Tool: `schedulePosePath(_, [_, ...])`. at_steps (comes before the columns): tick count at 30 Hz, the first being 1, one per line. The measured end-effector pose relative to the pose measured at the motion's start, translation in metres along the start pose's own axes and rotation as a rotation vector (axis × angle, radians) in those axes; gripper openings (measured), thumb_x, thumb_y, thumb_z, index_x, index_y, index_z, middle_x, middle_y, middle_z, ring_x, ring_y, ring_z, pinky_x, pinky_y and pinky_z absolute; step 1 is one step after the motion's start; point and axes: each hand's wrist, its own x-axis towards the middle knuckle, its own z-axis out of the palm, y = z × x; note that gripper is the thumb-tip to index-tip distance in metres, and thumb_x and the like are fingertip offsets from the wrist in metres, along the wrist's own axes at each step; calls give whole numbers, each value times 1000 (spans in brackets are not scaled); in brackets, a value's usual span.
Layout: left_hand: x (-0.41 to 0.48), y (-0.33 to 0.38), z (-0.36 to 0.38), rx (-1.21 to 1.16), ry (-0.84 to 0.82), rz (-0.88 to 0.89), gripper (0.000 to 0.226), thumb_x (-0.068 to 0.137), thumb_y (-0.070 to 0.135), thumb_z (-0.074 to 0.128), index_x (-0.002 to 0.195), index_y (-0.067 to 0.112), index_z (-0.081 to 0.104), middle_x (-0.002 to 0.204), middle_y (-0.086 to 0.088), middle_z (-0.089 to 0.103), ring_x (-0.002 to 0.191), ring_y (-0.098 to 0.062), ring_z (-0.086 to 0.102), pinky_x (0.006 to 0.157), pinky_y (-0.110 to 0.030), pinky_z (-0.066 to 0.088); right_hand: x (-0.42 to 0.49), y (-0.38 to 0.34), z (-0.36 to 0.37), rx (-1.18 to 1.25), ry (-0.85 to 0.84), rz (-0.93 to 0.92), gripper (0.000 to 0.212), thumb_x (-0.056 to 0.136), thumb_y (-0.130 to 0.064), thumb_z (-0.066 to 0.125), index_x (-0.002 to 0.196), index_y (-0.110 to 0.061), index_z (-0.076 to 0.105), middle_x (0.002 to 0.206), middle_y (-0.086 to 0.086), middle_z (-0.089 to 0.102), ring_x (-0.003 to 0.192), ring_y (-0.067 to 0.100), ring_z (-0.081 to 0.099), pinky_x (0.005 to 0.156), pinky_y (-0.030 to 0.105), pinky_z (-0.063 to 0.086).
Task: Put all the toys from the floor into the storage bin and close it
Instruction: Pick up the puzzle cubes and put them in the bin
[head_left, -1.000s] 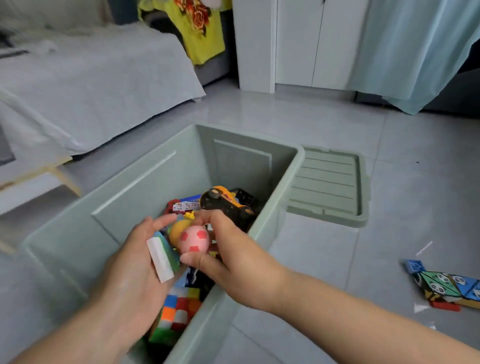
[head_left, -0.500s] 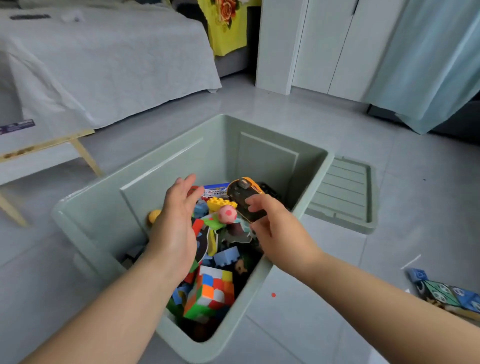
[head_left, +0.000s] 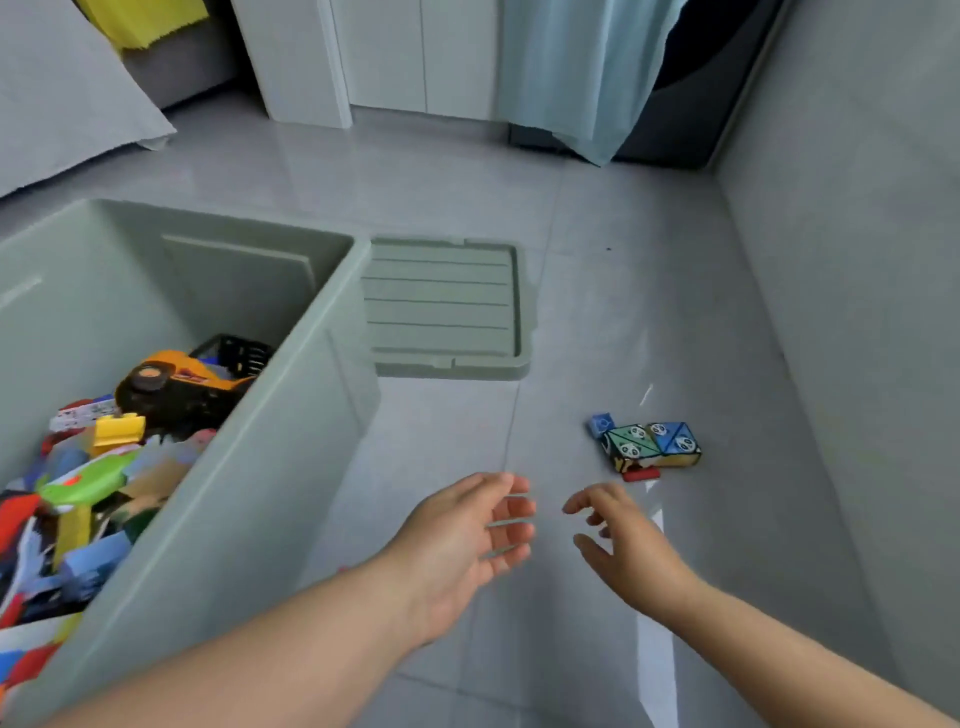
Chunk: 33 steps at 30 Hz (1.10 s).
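The pale green storage bin (head_left: 291, 415) stands open at the left, holding several toys, among them an orange toy truck (head_left: 176, 382). Its matching lid (head_left: 441, 306) lies flat on the floor just right of the bin. A folding panda-print cube toy (head_left: 652, 447) lies on the grey tiles at the right, with a small blue block (head_left: 601, 423) and a red piece (head_left: 640, 474) touching it. My left hand (head_left: 467, 540) and my right hand (head_left: 623, 545) hover empty over the floor, fingers spread, a short way in front of those toys.
A white cabinet (head_left: 374, 57) and a light blue curtain (head_left: 582, 73) stand at the back. A grey bedsheet (head_left: 62, 104) hangs at the far left. A grey wall (head_left: 857, 260) runs down the right side. Bare tiles lie between the hands and the toys.
Both hands released the toys into the bin and moved out of it to the right, over the floor. The view turned right toward the cube toy.
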Motion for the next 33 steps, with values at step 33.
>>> schedulePosePath(33, [124, -130, 53, -315, 219, -167, 43, 88, 28, 58, 125, 7, 54, 101, -12, 71, 72, -19, 72, 56, -33, 58, 22, 119, -19, 251, 250, 255, 37, 82, -34, 66, 114, -17, 55, 108, -1, 48, 87, 3, 49, 82, 18, 40])
